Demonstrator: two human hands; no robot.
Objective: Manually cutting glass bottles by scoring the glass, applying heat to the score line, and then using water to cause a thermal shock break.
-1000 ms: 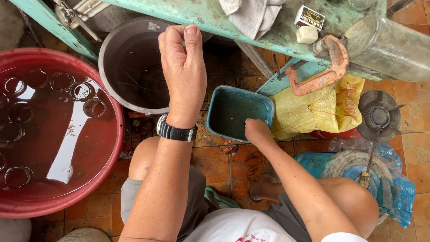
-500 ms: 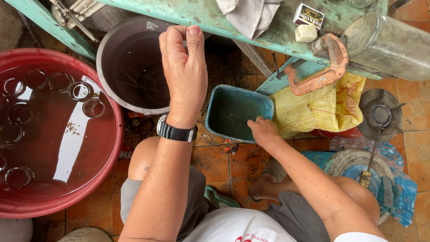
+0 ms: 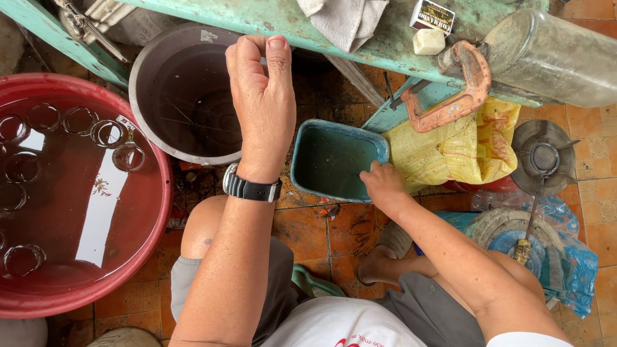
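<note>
The left hand (image 3: 260,109) pinches its fingers shut over the gray bucket (image 3: 186,96), holding nothing I can see, while the right hand (image 3: 384,186) grips the near edge of the green tub (image 3: 334,160) to keep it steady.

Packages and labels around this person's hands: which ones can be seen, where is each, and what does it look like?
Small box: on the green bench top, rectangular, dark with a yellow-and-white label.
Sticker: on the grey bucket's far rim, small, pale, squarish.
Woven sack: right of the teal tub, under the orange clamp, crumpled, yellow with red print.
</note>
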